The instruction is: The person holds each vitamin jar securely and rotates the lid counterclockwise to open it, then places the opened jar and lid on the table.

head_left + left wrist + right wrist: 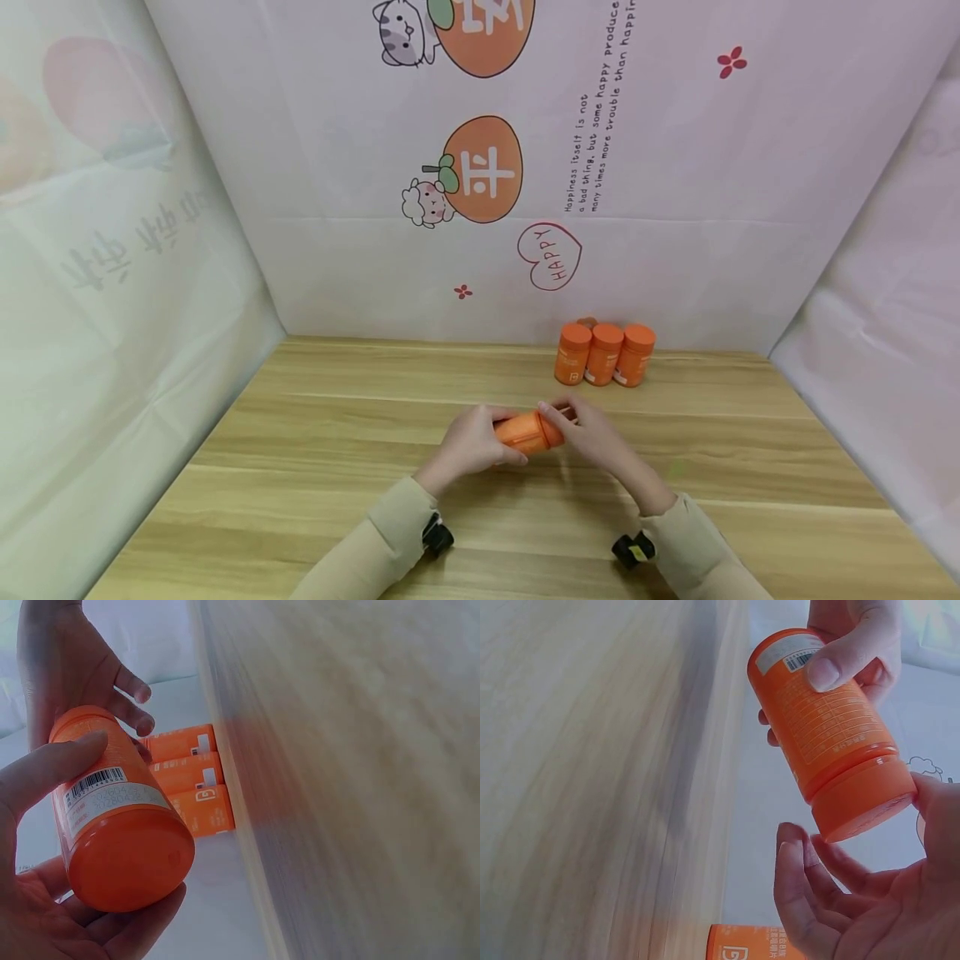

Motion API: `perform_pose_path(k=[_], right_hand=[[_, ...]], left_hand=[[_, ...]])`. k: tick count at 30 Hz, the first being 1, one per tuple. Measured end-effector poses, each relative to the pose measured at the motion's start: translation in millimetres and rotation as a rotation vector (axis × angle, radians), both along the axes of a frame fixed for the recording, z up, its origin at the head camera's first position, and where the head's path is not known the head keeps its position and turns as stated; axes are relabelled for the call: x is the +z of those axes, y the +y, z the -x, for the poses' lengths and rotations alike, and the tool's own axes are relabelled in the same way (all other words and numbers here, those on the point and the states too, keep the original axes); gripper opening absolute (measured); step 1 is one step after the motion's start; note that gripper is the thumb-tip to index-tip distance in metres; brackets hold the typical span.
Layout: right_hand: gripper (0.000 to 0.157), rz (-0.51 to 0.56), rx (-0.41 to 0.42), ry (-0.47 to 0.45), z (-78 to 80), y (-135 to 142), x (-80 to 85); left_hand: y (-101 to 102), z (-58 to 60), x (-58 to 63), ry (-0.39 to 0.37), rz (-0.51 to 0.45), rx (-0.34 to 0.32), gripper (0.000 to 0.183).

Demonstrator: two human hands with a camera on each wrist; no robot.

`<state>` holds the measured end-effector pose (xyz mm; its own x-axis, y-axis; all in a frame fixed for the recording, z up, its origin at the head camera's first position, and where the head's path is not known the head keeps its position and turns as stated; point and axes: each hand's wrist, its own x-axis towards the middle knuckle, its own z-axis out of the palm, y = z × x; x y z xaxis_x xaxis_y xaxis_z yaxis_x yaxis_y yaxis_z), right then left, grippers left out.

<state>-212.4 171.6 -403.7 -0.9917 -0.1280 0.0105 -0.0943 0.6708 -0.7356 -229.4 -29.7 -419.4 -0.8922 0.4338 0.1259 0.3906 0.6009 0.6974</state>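
Note:
An orange bottle [522, 433] lies tilted above the table, gripped by my left hand [471, 442] with the thumb along its label and the fingers round the other side. Its flat base and a barcode label face the left wrist camera. At its other end is an orange cap [862, 799], on the bottle. My right hand [600, 437] is at this cap. The right thumb [937, 799] meets the cap's edge, while the other fingers curve loosely below it, with gaps between them and the cap.
Three similar orange bottles [603, 357] stand upright in a row at the back of the wooden table [337, 417], close to the printed white backdrop [337, 250]. White cloth walls [885, 333] rise at both sides. A black wrist camera [633, 550] sits at each sleeve.

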Motion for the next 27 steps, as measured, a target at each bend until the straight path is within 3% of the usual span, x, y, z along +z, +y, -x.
perform_pose_path(k=[8,27], right_hand=[[0.052,0.057,0.028,-0.071,0.7,1.5,-0.8],[0.051,0.151,0.153,-0.087,-3.3,9.1,-1.3]], left_hand=[[-0.3,0.4,-0.9,0.000,-0.001,0.010,0.054],[-1.5,1.4,-1.1,-0.001,0.004,0.010,0.055]])
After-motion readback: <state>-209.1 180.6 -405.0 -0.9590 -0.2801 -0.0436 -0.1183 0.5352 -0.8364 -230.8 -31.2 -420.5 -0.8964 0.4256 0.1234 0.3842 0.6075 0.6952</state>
